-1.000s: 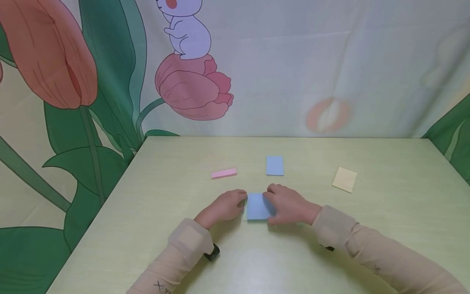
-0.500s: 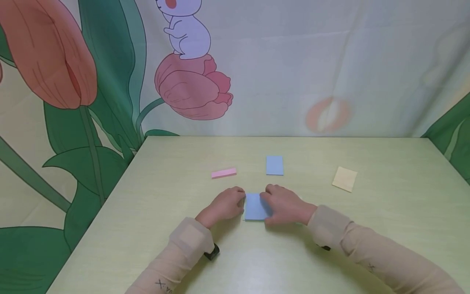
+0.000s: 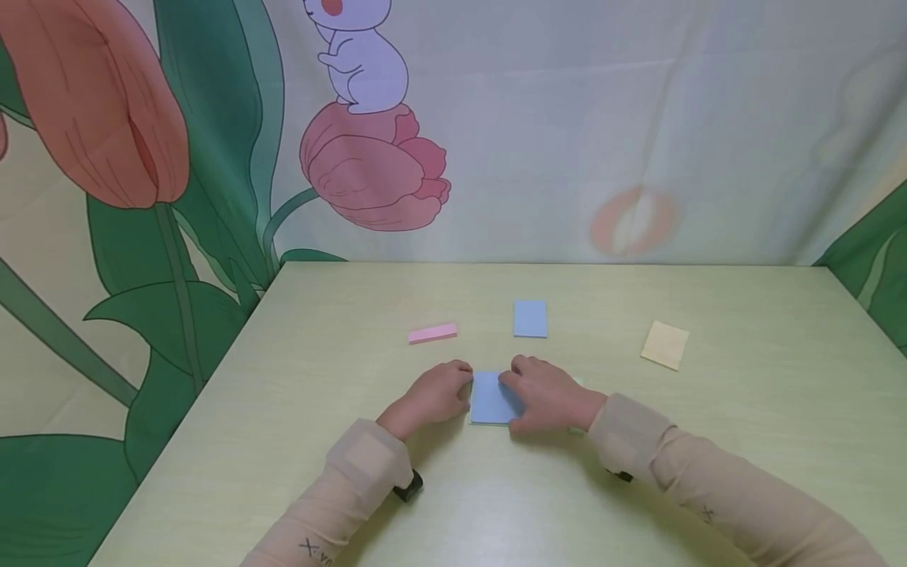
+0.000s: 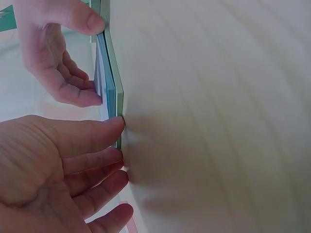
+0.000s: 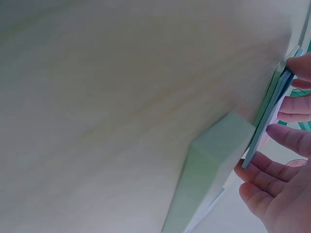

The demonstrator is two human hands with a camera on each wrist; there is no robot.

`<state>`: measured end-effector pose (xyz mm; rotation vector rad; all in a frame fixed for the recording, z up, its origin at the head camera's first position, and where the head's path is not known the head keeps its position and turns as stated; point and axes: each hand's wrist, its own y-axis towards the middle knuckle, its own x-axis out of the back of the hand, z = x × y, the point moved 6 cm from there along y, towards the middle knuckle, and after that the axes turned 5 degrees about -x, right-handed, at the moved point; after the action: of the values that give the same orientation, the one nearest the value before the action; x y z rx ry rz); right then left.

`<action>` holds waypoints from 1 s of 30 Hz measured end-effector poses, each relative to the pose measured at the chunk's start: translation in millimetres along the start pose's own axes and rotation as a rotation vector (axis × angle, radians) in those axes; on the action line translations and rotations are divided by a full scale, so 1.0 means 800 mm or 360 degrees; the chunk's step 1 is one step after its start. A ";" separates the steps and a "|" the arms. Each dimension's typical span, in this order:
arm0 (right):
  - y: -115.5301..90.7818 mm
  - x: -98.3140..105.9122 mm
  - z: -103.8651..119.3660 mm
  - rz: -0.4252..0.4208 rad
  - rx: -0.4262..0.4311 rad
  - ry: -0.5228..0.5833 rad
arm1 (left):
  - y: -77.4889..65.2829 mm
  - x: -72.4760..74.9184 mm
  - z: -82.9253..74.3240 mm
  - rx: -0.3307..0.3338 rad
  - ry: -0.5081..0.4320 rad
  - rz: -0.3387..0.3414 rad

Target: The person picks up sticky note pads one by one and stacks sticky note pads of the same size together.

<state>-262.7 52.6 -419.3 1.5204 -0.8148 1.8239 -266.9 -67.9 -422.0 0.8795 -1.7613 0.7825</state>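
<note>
A square blue sticky note pad point(image 3: 489, 398) lies over a light green pad, whose edge point(image 4: 120, 94) shows beneath it in the left wrist view. My right hand point(image 3: 549, 398) holds the blue pad across its right part, thumb at the near edge and fingers on the far side. At the left edge of the pads, the fingertips of my left hand point(image 3: 434, 394) touch their sides, fingers loosely bent. Close under the right wrist sits a thick green block of notes point(image 5: 206, 160), mostly hidden in the head view.
Farther back on the pale table point(image 3: 319, 354) lie a narrow pink pad point(image 3: 433, 333), a second blue pad point(image 3: 530, 318) and a cream pad point(image 3: 665, 345). A printed cloth point(image 3: 524, 142) hangs behind the table's far edge.
My right hand has slid the blue pad slightly left, so its left edge sits closer to that of the green pad beneath. My left hand has barely moved.
</note>
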 end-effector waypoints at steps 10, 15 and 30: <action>0.004 -0.004 -0.002 0.0067 -0.0016 -0.0012 | 0.001 -0.001 0.001 0.0015 0.0017 0.0016; 0.005 -0.006 -0.002 0.0076 -0.0032 -0.0011 | 0.002 -0.003 0.002 0.0014 0.0018 0.0015; 0.002 -0.001 0.000 0.0102 -0.0049 0.0027 | 0.001 -0.004 0.003 0.0057 0.0011 0.0022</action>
<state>-263.5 51.8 -420.4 1.4730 -0.8891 1.8591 -267.6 -68.7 -425.6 0.8884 -1.7535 0.8277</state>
